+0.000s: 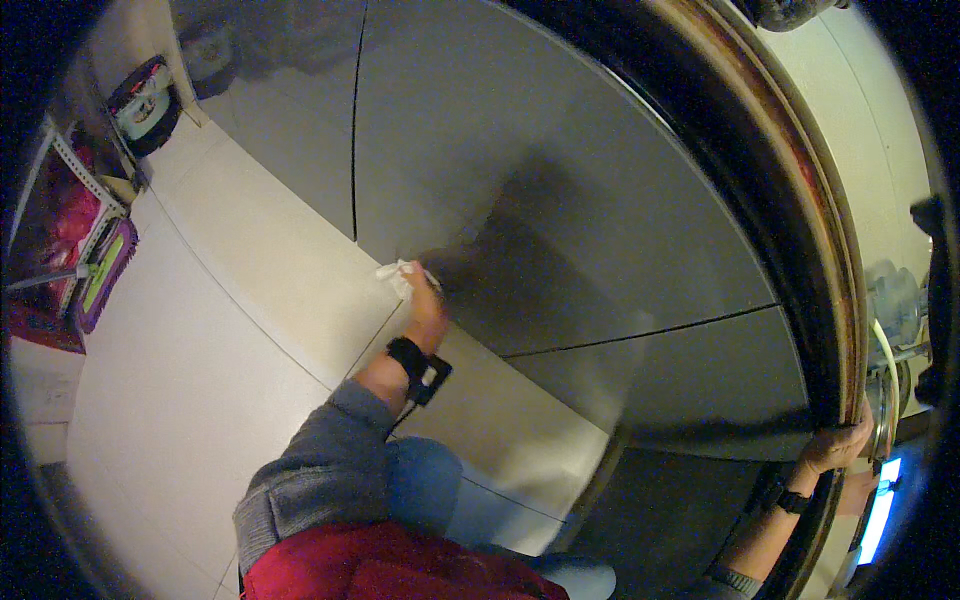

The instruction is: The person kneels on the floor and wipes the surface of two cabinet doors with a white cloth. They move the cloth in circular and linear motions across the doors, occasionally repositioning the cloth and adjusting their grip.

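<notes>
A crumpled white cloth (397, 280) is in my left hand (426, 312), whose fingers close around it. That hand is low down, where the glossy dark grey panels (600, 170) meet the pale floor tiles, and the cloth is against or very near the panels' bottom edge. My right hand (840, 447) grips the rounded brown counter edge (835, 230) at the right, with its fingers over the top. Black straps are on both wrists, and a small box is fixed to the left one.
A flat mop (107, 275) with purple fringe stands at the left beside a metal rack (85, 175). Behind it is a round dark object (146, 108). On the counter are clear containers (893, 295) and a lit screen (880, 510). A dark recess (670, 500) opens below the counter.
</notes>
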`<action>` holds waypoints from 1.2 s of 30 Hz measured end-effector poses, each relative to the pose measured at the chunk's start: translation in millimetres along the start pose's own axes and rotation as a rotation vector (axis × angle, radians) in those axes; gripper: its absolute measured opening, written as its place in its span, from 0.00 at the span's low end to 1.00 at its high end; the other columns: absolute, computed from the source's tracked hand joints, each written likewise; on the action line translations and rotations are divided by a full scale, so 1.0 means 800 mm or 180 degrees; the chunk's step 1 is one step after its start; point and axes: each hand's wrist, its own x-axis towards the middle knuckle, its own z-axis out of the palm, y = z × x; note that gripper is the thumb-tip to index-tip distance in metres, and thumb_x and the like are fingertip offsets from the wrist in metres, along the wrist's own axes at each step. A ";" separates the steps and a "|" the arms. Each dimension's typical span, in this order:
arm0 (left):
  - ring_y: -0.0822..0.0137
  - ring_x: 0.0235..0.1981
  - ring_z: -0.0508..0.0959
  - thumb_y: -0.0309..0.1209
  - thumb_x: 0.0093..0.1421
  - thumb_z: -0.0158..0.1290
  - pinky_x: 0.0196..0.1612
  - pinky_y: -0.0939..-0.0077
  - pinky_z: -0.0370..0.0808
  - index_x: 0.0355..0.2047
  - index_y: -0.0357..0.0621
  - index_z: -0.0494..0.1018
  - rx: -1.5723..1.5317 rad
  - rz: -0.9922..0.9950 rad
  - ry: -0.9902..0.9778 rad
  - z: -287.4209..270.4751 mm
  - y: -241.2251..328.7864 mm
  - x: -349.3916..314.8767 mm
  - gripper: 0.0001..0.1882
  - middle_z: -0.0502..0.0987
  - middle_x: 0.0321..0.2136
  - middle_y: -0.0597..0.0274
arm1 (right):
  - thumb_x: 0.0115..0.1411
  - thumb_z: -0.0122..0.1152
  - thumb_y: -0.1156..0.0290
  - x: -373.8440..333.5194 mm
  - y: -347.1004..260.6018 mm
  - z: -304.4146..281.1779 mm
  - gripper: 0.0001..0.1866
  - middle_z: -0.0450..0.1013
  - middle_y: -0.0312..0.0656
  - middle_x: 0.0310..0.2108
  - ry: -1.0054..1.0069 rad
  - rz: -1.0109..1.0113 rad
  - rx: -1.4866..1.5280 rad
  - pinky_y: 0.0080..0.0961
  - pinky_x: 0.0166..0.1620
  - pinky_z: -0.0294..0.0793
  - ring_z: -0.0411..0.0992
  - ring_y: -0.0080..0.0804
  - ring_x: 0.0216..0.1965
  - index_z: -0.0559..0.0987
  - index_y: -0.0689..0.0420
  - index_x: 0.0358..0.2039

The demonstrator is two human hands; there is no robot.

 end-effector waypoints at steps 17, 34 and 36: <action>0.38 0.55 0.59 0.51 0.50 0.54 0.57 0.37 0.50 0.51 0.41 0.69 0.6605 0.4253 -0.1796 0.250 0.143 -0.120 0.33 0.65 0.51 0.41 | 0.69 0.29 0.55 -0.002 -0.024 -0.005 0.30 0.73 0.50 0.45 -0.0080 0.0044 0.0003 0.31 0.52 0.66 0.71 0.40 0.45 0.75 0.68 0.44; 0.68 0.46 0.71 0.47 0.57 0.50 0.46 0.71 0.67 0.46 0.59 0.73 0.6678 0.3126 -0.4210 0.270 0.096 -0.163 0.19 0.72 0.45 0.72 | 0.68 0.32 0.60 0.002 -0.024 -0.001 0.26 0.75 0.50 0.40 -0.0111 -0.0037 0.0324 0.29 0.50 0.67 0.72 0.41 0.42 0.77 0.68 0.39; 0.71 0.36 0.73 0.46 0.56 0.51 0.39 0.78 0.68 0.39 0.58 0.75 0.7222 0.3559 -0.4439 0.241 0.093 -0.158 0.14 0.74 0.34 0.75 | 0.68 0.33 0.60 0.005 -0.026 -0.001 0.26 0.75 0.51 0.39 -0.0064 -0.0135 0.0305 0.30 0.50 0.67 0.72 0.42 0.42 0.77 0.67 0.39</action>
